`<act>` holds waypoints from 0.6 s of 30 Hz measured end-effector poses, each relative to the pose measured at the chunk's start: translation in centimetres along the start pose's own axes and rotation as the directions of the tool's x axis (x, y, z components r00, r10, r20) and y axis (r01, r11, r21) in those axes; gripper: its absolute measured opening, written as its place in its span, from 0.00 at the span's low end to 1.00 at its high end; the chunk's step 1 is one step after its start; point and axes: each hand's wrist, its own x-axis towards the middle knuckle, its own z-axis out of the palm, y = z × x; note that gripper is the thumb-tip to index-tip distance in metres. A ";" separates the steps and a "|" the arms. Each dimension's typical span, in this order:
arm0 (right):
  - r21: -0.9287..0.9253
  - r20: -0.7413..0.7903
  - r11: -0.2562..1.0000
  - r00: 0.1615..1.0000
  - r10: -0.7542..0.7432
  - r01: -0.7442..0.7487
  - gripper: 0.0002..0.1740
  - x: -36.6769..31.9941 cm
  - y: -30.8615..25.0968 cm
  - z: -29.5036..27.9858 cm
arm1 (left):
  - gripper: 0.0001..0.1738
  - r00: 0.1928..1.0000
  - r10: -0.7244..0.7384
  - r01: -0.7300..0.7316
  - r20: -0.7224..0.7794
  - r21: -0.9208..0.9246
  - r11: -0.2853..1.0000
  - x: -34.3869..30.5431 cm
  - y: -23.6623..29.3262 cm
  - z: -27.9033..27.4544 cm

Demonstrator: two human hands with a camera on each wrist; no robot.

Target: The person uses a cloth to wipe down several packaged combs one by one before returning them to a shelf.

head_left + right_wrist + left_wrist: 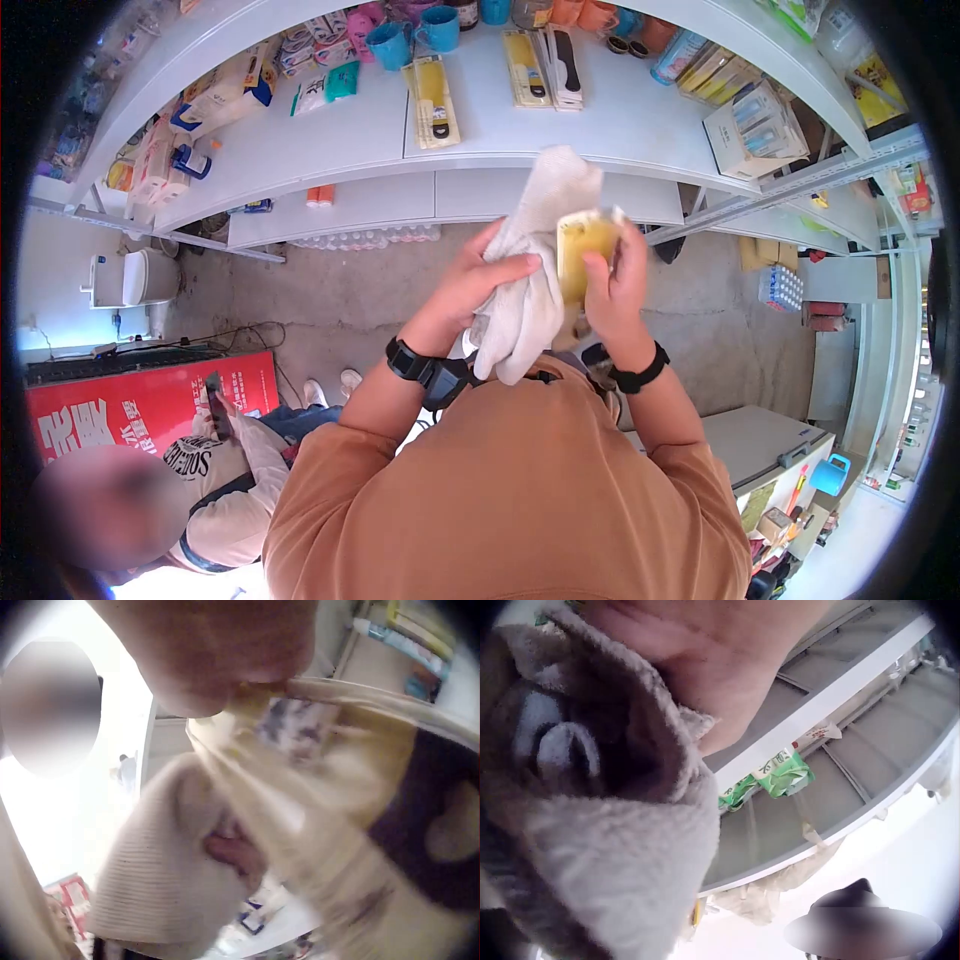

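Observation:
In the head view my left hand [482,275] grips a soft off-white cloth piece [535,245], thumb lying across its front. That cloth looks fuzzy and folded in the left wrist view [615,862] and shows a ribbed part in the right wrist view [161,862]. My right hand [622,285] holds a flat yellow package [588,250] upright beside the cloth, thumb on its face. Up close, the package [300,791] has clear wrapping and a black end with a hole. Its lower end is blurred in the head view.
Ahead stands a white shelf [360,130] with similar yellow packages [432,105], blue mugs [437,28] and a white box [755,130]. A person [225,470] sits or stands at the left by a red freezer-like box [150,400]. A grey-lidded chest [765,440] is at right.

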 end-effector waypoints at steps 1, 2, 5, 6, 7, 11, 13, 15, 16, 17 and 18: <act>-0.155 0.006 0.987 0.999 -0.047 0.047 0.28 0.6 0.0 0.2 | 0.31 1.000 0.018 -0.019 0.020 0.020 1.000 -0.1 -0.2 0.1; -0.151 0.006 0.987 0.999 -0.050 0.050 0.28 0.5 0.3 0.5 | 0.31 0.998 0.038 -0.039 0.040 0.039 0.998 -0.1 -0.2 0.1; -0.015 -0.014 0.999 0.999 0.045 -0.046 0.29 0.1 0.7 1.1 | 0.30 0.997 0.082 -0.082 0.002 -0.056 0.995 -0.2 0.8 0.1; -0.054 0.095 0.998 0.995 -0.010 0.015 0.30 0.0 0.0 1.1 | 0.30 0.996 0.084 -0.087 -0.030 -0.137 0.987 -0.2 1.1 0.1; -0.086 0.204 0.993 0.977 -0.061 0.080 0.32 -0.2 -0.5 1.1 | 0.30 0.996 0.084 -0.087 -0.031 -0.138 0.987 -0.2 1.2 -0.1; -0.042 0.291 0.998 0.955 0.057 -0.047 0.33 -1.2 -0.6 1.6 | 0.29 0.989 0.102 -0.117 -0.107 -0.137 0.984 -0.2 1.0 -0.6; -0.016 0.358 0.999 0.933 0.047 -0.044 0.34 -1.5 -0.1 1.3 | 0.30 0.991 0.089 -0.099 -0.099 -0.095 0.991 -0.3 0.3 -1.2; -0.006 0.385 1.000 0.923 0.024 -0.023 0.35 -0.9 -1.4 1.0 | 0.30 1.000 -0.017 0.018 -0.020 0.074 0.997 -0.2 -0.7 -1.9; 0.004 0.408 1.000 0.913 -0.002 0.000 0.35 -0.6 -1.9 0.8 | 0.30 1.000 -0.015 0.017 -0.021 0.074 0.997 -0.2 -0.8 -2.2; 0.003 0.407 1.000 0.913 -0.003 0.002 0.35 -0.5 -1.7 0.9 | 0.30 0.999 0.042 -0.041 -0.014 0.059 0.997 -0.2 -0.6 -2.3; -0.007 0.419 1.000 0.908 -0.016 0.022 0.36 -0.5 -1.4 1.0 | 0.30 0.995 0.099 -0.099 -0.007 0.044 0.994 -0.3 -0.3 -2.4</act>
